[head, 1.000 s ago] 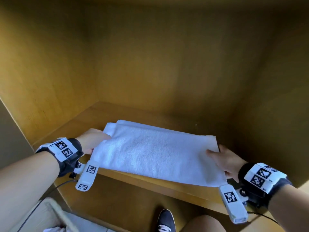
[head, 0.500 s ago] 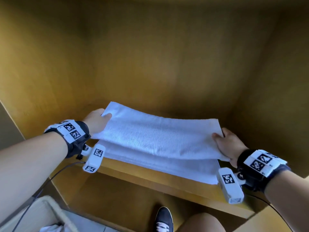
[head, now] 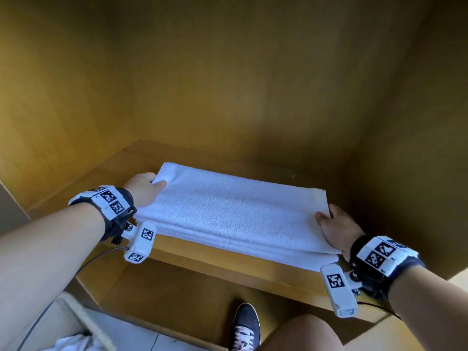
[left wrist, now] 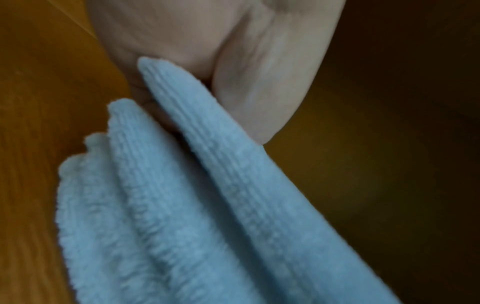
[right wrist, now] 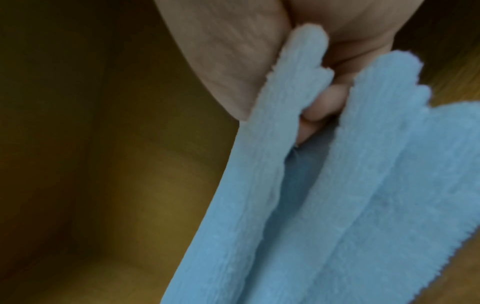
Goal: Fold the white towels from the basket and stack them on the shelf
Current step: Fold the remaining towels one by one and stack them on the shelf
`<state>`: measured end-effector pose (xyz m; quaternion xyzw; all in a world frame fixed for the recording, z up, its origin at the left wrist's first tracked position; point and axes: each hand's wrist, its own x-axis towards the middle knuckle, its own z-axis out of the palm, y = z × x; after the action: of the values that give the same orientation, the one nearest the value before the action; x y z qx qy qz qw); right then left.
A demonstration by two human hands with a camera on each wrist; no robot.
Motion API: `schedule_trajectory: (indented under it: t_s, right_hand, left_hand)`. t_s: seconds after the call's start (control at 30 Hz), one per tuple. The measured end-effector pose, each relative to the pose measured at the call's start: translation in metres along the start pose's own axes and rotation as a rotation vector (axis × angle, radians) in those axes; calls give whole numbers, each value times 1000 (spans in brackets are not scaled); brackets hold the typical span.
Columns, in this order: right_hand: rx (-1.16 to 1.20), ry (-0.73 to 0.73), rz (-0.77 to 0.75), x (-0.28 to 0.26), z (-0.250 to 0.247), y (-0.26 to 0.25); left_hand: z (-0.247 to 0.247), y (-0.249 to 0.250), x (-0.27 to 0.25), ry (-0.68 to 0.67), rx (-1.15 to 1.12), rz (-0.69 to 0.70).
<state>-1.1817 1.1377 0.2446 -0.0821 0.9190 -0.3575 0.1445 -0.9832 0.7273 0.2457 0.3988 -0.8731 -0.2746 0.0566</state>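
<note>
The white towel (head: 235, 216), folded in layers, lay along the front edge of the wooden shelf (head: 228, 267). The left hand (head: 143, 190) pinched its left end and the right hand (head: 339, 229) its right end, thumbs on top, fingers tucked between layers. A basket (head: 83, 323) stood below, at the lower left.

A yellow-brown wooden cabinet fills the view; its back wall (head: 228, 84) and side walls (head: 50, 97) are plain and dim toward the top; light falls brighter on the lower left panel; below, a second compartment (head: 190, 295) lies in shade; pale floor tiles (head: 141, 338) show at the bottom.
</note>
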Motion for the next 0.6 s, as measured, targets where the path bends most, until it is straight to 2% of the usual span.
schedule_trajectory:
  t_s: [0.27,0.37,0.6]
  right_hand:
    - [-69,15,20,-4,-1,-2]
    - [-171,42,9,-8,-2,-3]
    - [-295,106,-17,-29,-2,-1]
  left_hand:
    - [0,7,-4,60,158,-27]
    - [-2,5,-12,76,248,-55]
    - [-10,-4,-44,128,297,-116]
